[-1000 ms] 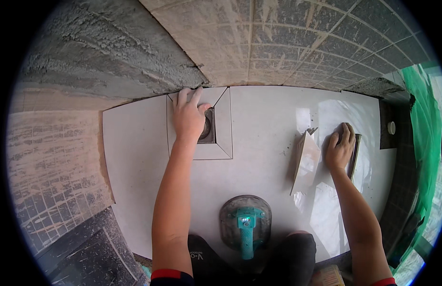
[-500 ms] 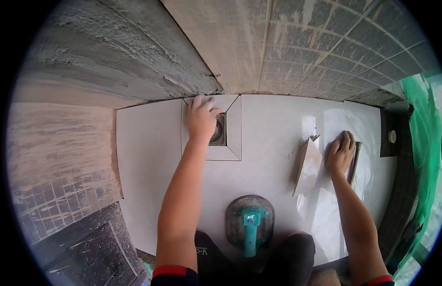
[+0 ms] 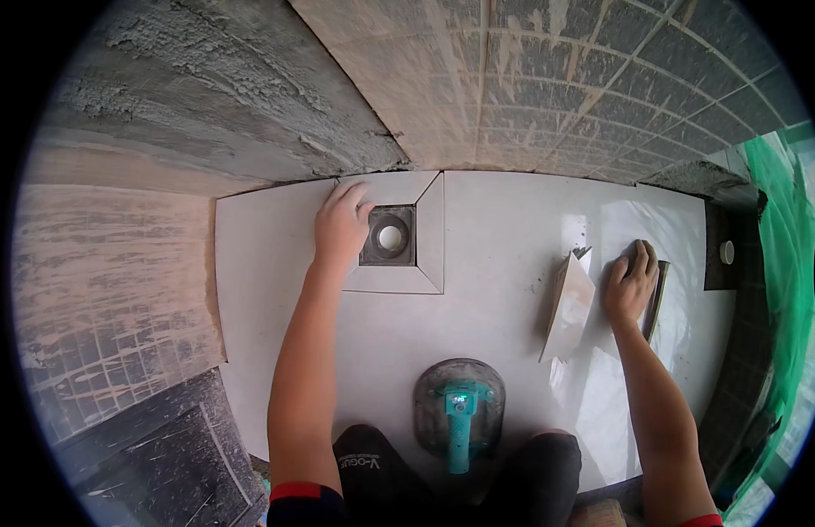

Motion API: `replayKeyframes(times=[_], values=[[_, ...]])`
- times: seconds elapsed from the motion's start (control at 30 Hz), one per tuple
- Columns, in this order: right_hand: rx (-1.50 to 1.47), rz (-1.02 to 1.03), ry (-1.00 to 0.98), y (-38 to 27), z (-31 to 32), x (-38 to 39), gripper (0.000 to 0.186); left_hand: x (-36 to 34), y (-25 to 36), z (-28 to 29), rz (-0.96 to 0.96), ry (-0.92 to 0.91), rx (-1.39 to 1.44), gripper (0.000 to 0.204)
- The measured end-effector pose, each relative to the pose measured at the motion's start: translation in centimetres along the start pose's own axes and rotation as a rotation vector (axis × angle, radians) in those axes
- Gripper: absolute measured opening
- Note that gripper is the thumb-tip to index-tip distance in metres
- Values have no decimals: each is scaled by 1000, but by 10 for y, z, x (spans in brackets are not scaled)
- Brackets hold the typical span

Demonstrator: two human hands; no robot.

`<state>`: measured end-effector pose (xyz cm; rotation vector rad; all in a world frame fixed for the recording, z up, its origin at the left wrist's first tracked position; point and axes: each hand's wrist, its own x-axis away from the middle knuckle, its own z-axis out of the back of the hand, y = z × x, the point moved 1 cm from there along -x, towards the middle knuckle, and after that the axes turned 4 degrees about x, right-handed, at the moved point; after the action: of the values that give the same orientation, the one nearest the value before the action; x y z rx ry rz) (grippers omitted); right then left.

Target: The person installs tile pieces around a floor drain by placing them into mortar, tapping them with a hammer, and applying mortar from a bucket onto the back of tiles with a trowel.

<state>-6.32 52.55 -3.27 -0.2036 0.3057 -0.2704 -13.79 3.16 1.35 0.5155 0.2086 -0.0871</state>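
My left hand [image 3: 340, 230] rests on the upper left corner of a frame of mitred white tile strips [image 3: 431, 237]. Its dusty fingers are stretched out over the joint and hold nothing. Inside the frame is a square dark drain recess [image 3: 406, 255] with a round pale opening at its middle. Over on the right, my right hand [image 3: 630, 288] lies with fingers extended on the glossy white floor tile [image 3: 504, 237], gripping nothing. Beside it on the right is a narrow tile strip [image 3: 659, 299], partly covered by the hand. A small stack of pointed tile offcuts [image 3: 567, 307] lies just left of it.
A teal-handled tool with a dark oval pad [image 3: 460, 413] stands on the tile between my knees. Rough grey mortar [image 3: 232, 79] and a smeared tiled wall [image 3: 592, 88] border the far side. A dark notch with a white pipe end [image 3: 726, 253] and green sheeting [image 3: 781, 263] lie right.
My left hand has shifted left along the frame, off the drain recess, so the round opening now shows. The right hand has stayed in place.
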Motion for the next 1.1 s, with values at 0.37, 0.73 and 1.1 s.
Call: replayKeyframes(times=[0.37,0.73,1.1], values=[[11,17,13,0,-3,0,46,-14,6,-19,61,-129,-66,45],[40,40,18,2,-3,-2,46,-16,10,-22,104,-123,-76,43],[43,50,9,1,-7,-1,47,-17,4,-23,108,87,-62,12]])
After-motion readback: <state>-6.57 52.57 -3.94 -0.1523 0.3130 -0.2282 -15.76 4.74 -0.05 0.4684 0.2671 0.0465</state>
